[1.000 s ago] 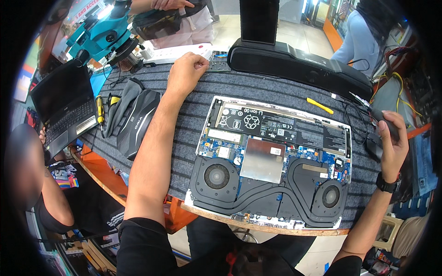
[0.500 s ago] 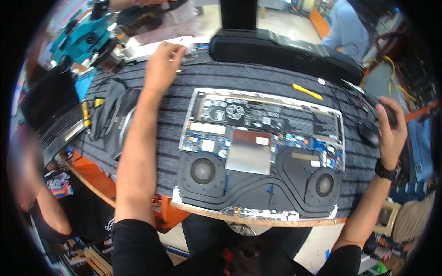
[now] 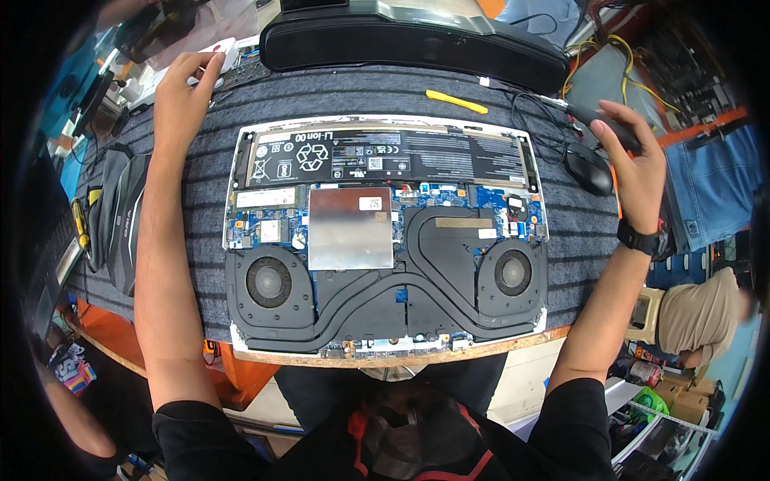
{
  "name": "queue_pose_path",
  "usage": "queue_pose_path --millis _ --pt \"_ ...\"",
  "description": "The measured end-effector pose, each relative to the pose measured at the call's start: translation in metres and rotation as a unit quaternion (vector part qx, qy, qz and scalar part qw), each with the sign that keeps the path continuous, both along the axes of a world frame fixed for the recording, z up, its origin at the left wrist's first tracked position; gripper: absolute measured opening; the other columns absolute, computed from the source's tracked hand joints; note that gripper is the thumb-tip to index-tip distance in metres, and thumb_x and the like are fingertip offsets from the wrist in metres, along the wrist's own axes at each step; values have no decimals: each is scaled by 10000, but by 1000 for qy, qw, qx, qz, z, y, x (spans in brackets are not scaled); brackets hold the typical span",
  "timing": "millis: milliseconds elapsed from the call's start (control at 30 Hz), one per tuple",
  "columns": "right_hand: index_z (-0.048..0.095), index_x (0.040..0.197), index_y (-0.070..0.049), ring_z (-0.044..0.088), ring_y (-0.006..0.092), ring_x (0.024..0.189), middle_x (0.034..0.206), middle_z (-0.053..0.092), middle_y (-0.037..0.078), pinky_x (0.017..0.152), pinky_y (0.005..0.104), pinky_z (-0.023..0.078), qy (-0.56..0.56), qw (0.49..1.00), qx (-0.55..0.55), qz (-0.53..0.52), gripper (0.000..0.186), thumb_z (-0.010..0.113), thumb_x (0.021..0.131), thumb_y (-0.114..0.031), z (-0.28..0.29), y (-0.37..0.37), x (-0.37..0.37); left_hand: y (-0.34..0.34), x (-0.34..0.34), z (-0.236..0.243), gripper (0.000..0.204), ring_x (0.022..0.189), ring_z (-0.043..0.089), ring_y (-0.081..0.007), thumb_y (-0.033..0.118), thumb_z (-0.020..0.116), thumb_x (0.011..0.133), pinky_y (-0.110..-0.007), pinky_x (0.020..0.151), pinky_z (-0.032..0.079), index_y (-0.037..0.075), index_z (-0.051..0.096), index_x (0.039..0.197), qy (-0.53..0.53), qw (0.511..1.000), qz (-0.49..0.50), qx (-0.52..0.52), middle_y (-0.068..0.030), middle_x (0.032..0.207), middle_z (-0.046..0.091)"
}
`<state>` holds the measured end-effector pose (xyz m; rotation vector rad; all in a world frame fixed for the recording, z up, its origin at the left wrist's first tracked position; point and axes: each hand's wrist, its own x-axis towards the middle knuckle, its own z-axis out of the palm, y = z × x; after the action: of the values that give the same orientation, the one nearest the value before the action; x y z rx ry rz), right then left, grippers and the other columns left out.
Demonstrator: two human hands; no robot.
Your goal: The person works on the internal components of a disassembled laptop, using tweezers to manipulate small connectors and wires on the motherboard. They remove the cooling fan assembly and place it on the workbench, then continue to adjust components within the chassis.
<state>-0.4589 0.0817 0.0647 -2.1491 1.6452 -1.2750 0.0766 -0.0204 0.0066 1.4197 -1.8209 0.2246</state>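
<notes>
On the striped grey mat before me lies an opened laptop [image 3: 353, 305], its battery [image 3: 433, 156], two fans and a silvery metal plate [image 3: 350, 232] exposed. My left hand [image 3: 183, 100] is raised at the far left, over the edge of a white tray-like piece [image 3: 228, 54]. Its thumb and fingertips come together; whatever they may pinch is too small to name. At the far right my right hand [image 3: 638, 172] is closed round the dark handle of a screwdriver [image 3: 616, 132], its shaft pointing left. A black mouse [image 3: 589, 168] sits just beside that hand.
A long black speaker bar [image 3: 417, 52] stands along the back. In front of it lies a yellow pry tool [image 3: 457, 102]. A black pouch [image 3: 124, 220] and a yellow-handled tool [image 3: 79, 222] are on the left. Another person's arm [image 3: 76, 413] shows at lower left.
The view has shifted, so the laptop appears further left and more square-on. My left hand stays pinched near the white piece, and my right hand keeps its grip on the screwdriver.
</notes>
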Motion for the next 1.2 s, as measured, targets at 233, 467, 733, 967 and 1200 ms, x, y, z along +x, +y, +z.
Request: queue_pose_path --millis 233,467,733,967,1200 --pt "477 1450 6 665 180 1041 1140 705 136 870 259 512 -232 968 -48 88 521 663 982 -128 5 1 6 -2 5 -4 257 811 587 -122 214 676 980 -263 777 468 -11 723 1096 5 1000 2 18 -64 908 662" --pt "325 1548 28 598 98 728 1103 651 142 646 190 453 -432 879 42 196 565 470 1077 -247 -2 -5 -3 -4 4 -4 273 842 607 -121 231 677 982 -260 807 472 -14 722 1094 4 1000 4 19 -58 945 692" --pt "311 1557 37 409 41 519 943 535 73 482 186 356 -346 908 126 200 609 467 1053 -268 4 -1 12 -6 7 -5 285 861 605 -117 244 671 984 -259 821 468 -7 718 1110 -8 1000 -3 26 -49 946 696" --pt "320 1559 19 535 19 577 1011 664 120 477 173 389 -258 954 78 131 599 471 1060 -277 3 2 23 -7 7 -10 308 768 583 -140 291 683 970 -280 753 472 6 731 1078 0 1000 -15 0 -57 891 688" --pt "348 1543 0 652 70 645 1062 698 171 548 168 531 -277 951 42 133 584 561 1037 -199 -3 -3 25 -8 9 -8 289 816 586 -98 270 677 979 -249 792 464 6 727 1087 -7 1000 -20 5 -32 910 685"
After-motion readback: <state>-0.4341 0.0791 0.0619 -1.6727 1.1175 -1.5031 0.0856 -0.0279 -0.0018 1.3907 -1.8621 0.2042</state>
